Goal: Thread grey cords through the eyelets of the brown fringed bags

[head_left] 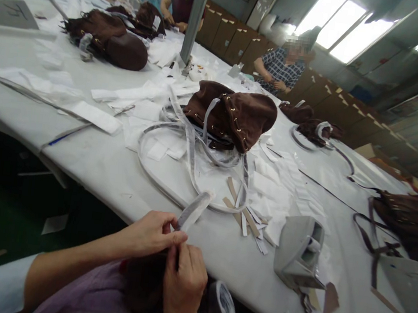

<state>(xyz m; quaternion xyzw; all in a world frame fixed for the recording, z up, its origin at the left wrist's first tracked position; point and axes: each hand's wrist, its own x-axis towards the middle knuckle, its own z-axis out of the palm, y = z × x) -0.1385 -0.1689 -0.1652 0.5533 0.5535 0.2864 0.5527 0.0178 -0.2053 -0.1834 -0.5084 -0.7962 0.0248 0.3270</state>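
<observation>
A bag strap (195, 210) covered in pale, see-through wrapping runs from the table edge down to my hands. My left hand (156, 234) pinches it between thumb and fingers. Close below, my right hand (185, 278) is closed with its thumb and fingertips against the left; the strap's end there is hidden between them. Beyond them on the table lies a dark brown drawstring bag (252, 116) with metal eyelets, tipped on its side. More wrapped straps (153, 172) loop out from it across the white tabletop (114, 185).
A grey tape dispenser (298, 251) stands at right, near paper strips (245, 214). White tissue sheets (99, 117) are scattered around. Other brown bags (109, 40) lie on the table. A metal post (196, 18) rises mid-table. Two people (283, 66) work across it.
</observation>
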